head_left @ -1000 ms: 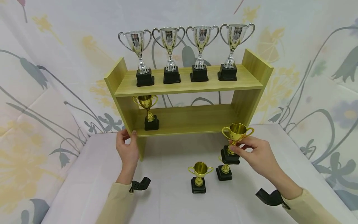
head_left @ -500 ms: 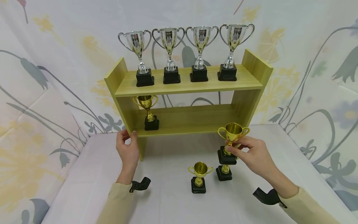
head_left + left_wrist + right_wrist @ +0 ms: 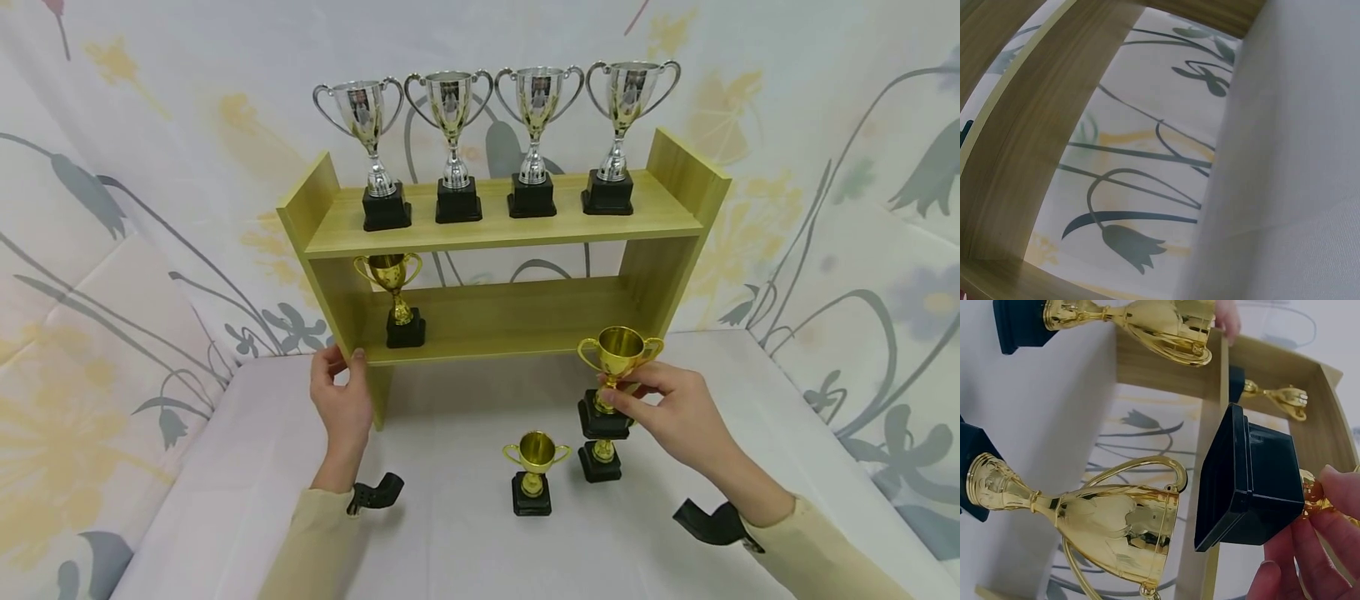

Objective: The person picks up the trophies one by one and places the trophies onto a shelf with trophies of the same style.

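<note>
My right hand [image 3: 671, 408] pinches the narrow stem of a gold trophy cup [image 3: 620, 352], held upright in front of the shelf's lower right part. Its black base [image 3: 1250, 481] fills the middle of the right wrist view. Beneath it in the head view, a second gold trophy [image 3: 600, 463] stands on the table, its cup mostly hidden. Another gold trophy [image 3: 532, 473] stands to the left of that one. My left hand [image 3: 343, 408] grips the lower left side panel of the wooden shelf [image 3: 510, 321], thumb in front. The left wrist view shows none of that hand.
Several silver trophies [image 3: 533, 142] line the shelf's top board. One gold trophy [image 3: 404, 300] stands at the left end of the middle board, with bare board to its right. A white cloth covers the table [image 3: 450, 550]; a flower-printed cloth [image 3: 150, 250] hangs behind.
My right hand has shifted a little to the left with the gold trophy, bringing it more directly over the standing one in the head view. The left hand stays on the shelf.
</note>
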Demonstrator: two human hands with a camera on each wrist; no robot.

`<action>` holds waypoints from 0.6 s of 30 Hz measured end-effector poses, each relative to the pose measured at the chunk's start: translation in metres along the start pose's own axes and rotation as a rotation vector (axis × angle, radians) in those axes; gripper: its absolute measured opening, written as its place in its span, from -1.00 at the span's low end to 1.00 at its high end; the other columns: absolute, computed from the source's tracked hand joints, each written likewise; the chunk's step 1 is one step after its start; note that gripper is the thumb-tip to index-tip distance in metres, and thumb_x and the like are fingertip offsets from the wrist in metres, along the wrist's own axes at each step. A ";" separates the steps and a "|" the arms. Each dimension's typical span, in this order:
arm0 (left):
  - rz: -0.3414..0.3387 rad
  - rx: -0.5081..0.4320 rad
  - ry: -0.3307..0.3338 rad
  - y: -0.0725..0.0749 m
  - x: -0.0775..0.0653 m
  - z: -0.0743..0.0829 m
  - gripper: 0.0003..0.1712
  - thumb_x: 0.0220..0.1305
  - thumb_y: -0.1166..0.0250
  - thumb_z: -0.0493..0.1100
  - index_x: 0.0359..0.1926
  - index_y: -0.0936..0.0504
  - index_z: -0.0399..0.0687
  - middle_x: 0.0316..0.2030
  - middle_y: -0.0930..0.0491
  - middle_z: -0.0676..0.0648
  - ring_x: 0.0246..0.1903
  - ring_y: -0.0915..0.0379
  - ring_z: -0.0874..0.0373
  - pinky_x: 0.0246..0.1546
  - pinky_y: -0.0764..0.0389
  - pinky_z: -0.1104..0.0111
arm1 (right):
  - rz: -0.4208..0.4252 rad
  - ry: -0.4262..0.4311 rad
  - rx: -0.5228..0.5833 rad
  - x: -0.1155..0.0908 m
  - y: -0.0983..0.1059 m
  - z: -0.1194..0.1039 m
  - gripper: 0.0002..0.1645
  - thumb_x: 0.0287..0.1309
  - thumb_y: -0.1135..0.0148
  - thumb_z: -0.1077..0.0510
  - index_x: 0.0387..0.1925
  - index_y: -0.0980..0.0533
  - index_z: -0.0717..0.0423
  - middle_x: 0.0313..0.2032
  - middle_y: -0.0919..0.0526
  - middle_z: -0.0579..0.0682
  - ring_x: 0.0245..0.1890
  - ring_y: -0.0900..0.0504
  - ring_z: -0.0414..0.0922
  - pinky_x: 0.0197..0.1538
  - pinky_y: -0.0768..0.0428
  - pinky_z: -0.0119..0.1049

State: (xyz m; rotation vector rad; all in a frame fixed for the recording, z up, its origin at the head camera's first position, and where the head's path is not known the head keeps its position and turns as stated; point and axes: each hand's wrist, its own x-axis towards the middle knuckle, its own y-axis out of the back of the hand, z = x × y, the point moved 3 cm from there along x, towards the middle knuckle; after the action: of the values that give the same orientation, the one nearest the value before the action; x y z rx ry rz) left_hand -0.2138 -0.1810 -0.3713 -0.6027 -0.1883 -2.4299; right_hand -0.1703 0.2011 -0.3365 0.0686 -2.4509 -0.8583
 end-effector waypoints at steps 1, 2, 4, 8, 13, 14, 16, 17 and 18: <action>0.001 0.001 0.001 0.000 0.000 0.000 -0.77 0.37 -0.17 -0.37 -0.04 -0.50 -0.50 -0.20 -0.45 -0.23 -0.19 -0.34 0.28 -0.11 -0.36 0.38 | -0.004 0.001 0.010 0.000 -0.001 0.000 -0.86 0.10 -0.44 0.29 -0.27 -0.72 0.04 -0.33 -0.72 -0.18 -0.39 -0.58 -0.24 -0.41 -0.53 -0.38; 0.000 0.004 0.004 0.000 0.000 0.000 -0.77 0.38 -0.17 -0.37 -0.03 -0.49 -0.49 -0.20 -0.45 -0.23 -0.18 -0.34 0.28 -0.11 -0.36 0.38 | -0.008 0.000 0.018 0.001 -0.001 -0.001 -0.86 0.10 -0.44 0.29 -0.27 -0.72 0.04 -0.33 -0.72 -0.18 -0.39 -0.58 -0.24 -0.41 -0.54 -0.38; 0.000 0.005 0.006 0.001 0.000 0.000 -0.77 0.38 -0.17 -0.37 -0.03 -0.49 -0.49 -0.20 -0.45 -0.21 -0.18 -0.34 0.28 -0.12 -0.37 0.38 | -0.021 -0.002 0.036 0.001 -0.003 -0.001 -0.86 0.10 -0.43 0.29 -0.27 -0.72 0.05 -0.33 -0.72 -0.18 -0.39 -0.58 -0.23 -0.41 -0.54 -0.38; 0.000 0.004 0.007 0.001 0.000 0.000 -0.77 0.37 -0.17 -0.37 -0.04 -0.49 -0.49 -0.20 -0.45 -0.22 -0.18 -0.34 0.26 -0.11 -0.35 0.38 | -0.039 0.004 0.045 0.002 -0.006 -0.004 -0.86 0.10 -0.43 0.29 -0.27 -0.73 0.06 -0.33 -0.72 -0.18 -0.41 -0.57 -0.22 -0.43 -0.54 -0.37; -0.003 0.009 0.008 0.000 0.000 0.000 -0.76 0.38 -0.17 -0.36 -0.03 -0.49 -0.49 -0.19 -0.45 -0.25 -0.18 -0.34 0.26 -0.10 -0.35 0.38 | -0.039 0.024 0.040 0.004 -0.008 -0.007 -0.85 0.09 -0.44 0.30 -0.27 -0.72 0.06 -0.32 -0.72 -0.19 -0.44 -0.56 -0.22 -0.45 -0.53 -0.36; -0.003 0.010 0.010 0.000 0.000 0.001 -0.76 0.38 -0.17 -0.36 -0.03 -0.49 -0.49 -0.19 -0.45 -0.25 -0.18 -0.34 0.26 -0.10 -0.35 0.38 | -0.039 0.028 0.043 0.004 -0.008 -0.008 -0.85 0.08 -0.44 0.30 -0.27 -0.72 0.07 -0.32 -0.72 -0.19 -0.44 -0.56 -0.22 -0.45 -0.54 -0.36; -0.003 0.013 0.013 0.000 -0.001 0.001 -0.76 0.38 -0.17 -0.36 -0.03 -0.49 -0.49 -0.19 -0.45 -0.23 -0.17 -0.33 0.24 -0.11 -0.35 0.37 | -0.040 0.038 0.049 0.005 -0.008 -0.009 -0.84 0.07 -0.45 0.31 -0.27 -0.72 0.08 -0.31 -0.72 -0.19 -0.43 -0.57 -0.23 -0.43 -0.55 -0.37; -0.003 0.012 0.015 0.000 -0.001 0.001 -0.76 0.38 -0.17 -0.36 -0.04 -0.49 -0.50 -0.20 -0.45 -0.22 -0.17 -0.33 0.24 -0.11 -0.35 0.37 | -0.041 0.041 0.055 0.005 -0.009 -0.009 -0.84 0.07 -0.45 0.32 -0.27 -0.72 0.08 -0.31 -0.73 -0.19 -0.43 -0.58 -0.23 -0.42 -0.56 -0.37; -0.003 0.012 0.017 0.000 -0.001 0.001 -0.76 0.38 -0.17 -0.36 -0.04 -0.49 -0.50 -0.20 -0.45 -0.21 -0.17 -0.33 0.23 -0.11 -0.35 0.37 | -0.043 0.045 0.058 0.005 -0.009 -0.009 -0.83 0.07 -0.45 0.32 -0.26 -0.72 0.09 -0.31 -0.73 -0.19 -0.42 -0.58 -0.23 -0.41 -0.57 -0.37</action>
State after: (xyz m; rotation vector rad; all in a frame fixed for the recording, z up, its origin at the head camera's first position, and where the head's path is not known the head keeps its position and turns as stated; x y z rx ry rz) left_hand -0.2130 -0.1803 -0.3704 -0.5772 -0.1962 -2.4340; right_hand -0.1710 0.1874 -0.3337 0.1608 -2.4399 -0.7955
